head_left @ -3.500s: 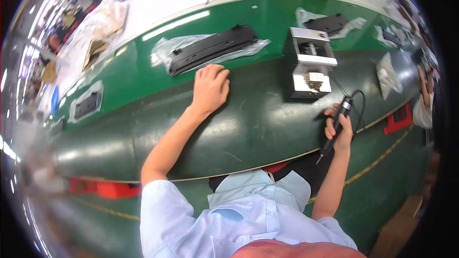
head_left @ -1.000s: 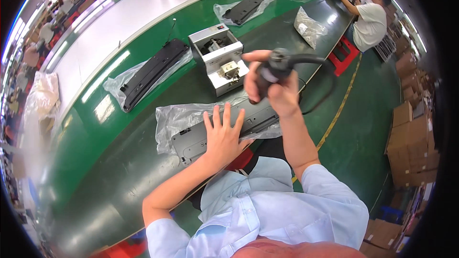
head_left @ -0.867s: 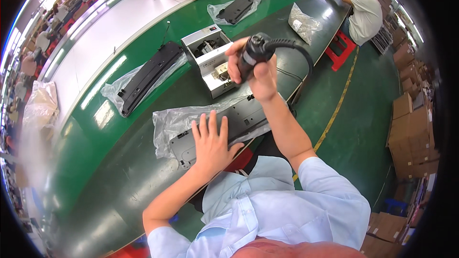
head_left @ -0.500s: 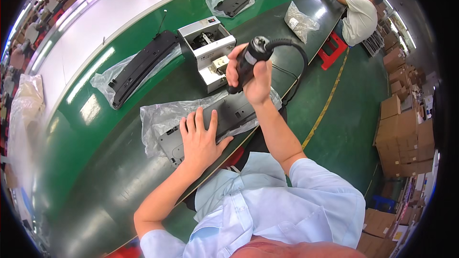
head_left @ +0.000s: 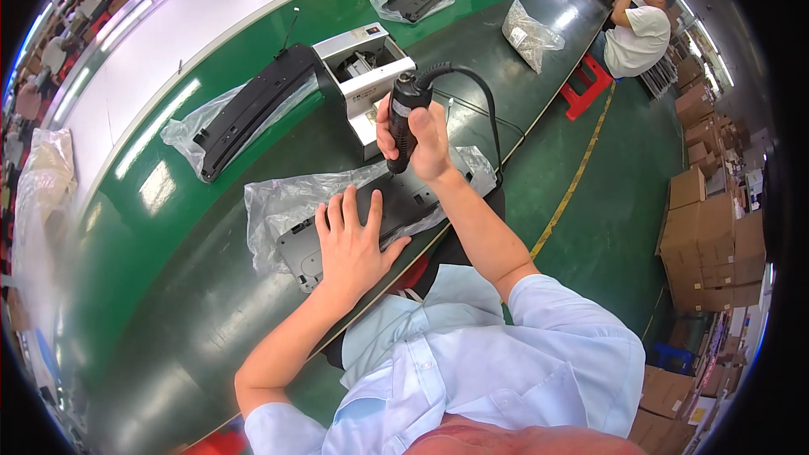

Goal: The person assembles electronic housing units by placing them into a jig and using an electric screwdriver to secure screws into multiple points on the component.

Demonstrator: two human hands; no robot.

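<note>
Where the left hand sits: as far as I can see, the left hand (head_left: 350, 246) lies palm-down on a black panel (head_left: 399, 205), fingers spread, its grip loose and not wrapped round anything.
Right hand: the right hand (head_left: 421, 136) has its grip clenched round a black electric screwdriver (head_left: 403, 125), pretty much upright above the panel; can't tell if the tip touches.
Cord: the thick cord (head_left: 490, 109) loops off the tool's top, over to the right.
Panel spot: near edge of the green desk (head_left: 185, 320), slanted, on a crinkly clear plastic bag (head_left: 268, 211).
Just behind: a silver machine (head_left: 366, 88), with another black panel (head_left: 257, 109) on plastic to its left.
Farther along: a bag of small bits (head_left: 527, 38), plus a co-worker (head_left: 640, 42) on a red stool (head_left: 586, 88).
</note>
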